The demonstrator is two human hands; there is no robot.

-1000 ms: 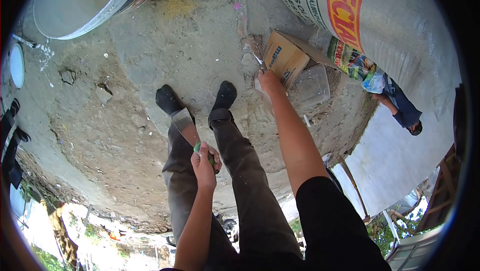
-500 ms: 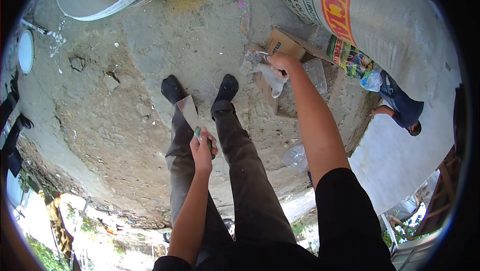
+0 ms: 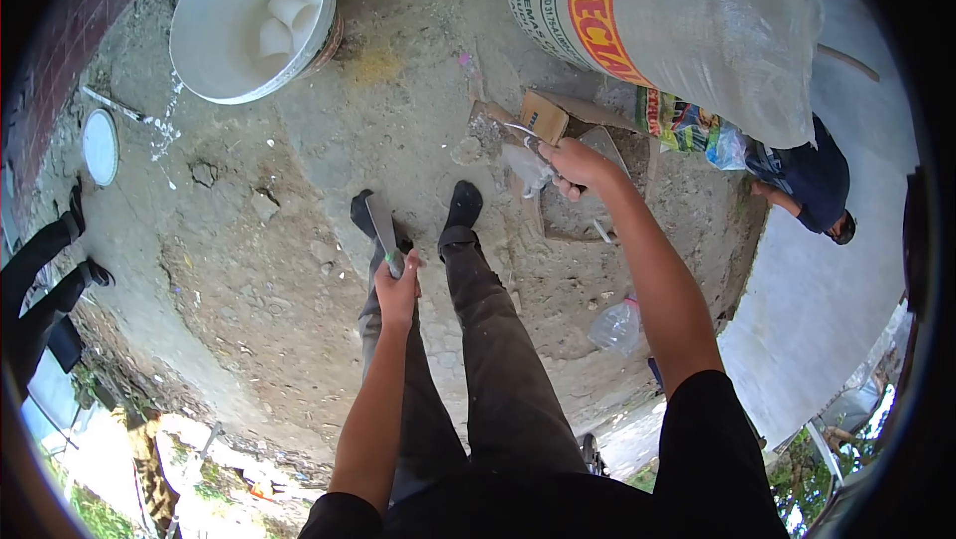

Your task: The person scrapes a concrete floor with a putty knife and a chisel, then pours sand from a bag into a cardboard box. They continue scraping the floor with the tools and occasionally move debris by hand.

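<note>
My left hand (image 3: pixel 398 290) is closed around the green handle of a putty knife (image 3: pixel 382 225), its broad metal blade pointing away from me above my left foot. Further forward on the right, my right hand (image 3: pixel 580 167) grips a thin tool (image 3: pixel 526 133) with a pale curved end; its exact kind is unclear. The hand is over an opened cardboard box (image 3: pixel 545 118). A crumpled clear plastic bag (image 3: pixel 528 169) hangs or lies just left of the fingers; whether they touch it cannot be made out.
A white bucket (image 3: pixel 249 86) with pale cylindrical pieces inside stands at the upper left, near a round white lid (image 3: pixel 101 147). A large sack (image 3: pixel 697 31) fills the upper right. One person (image 3: pixel 822 181) is beyond it; another person's legs (image 3: pixel 50 250) show at left.
The view has shifted, bringing more of the bucket into sight. The thin tool in my right hand now shows more clearly. The knife's blade has turned to a narrower angle.
</note>
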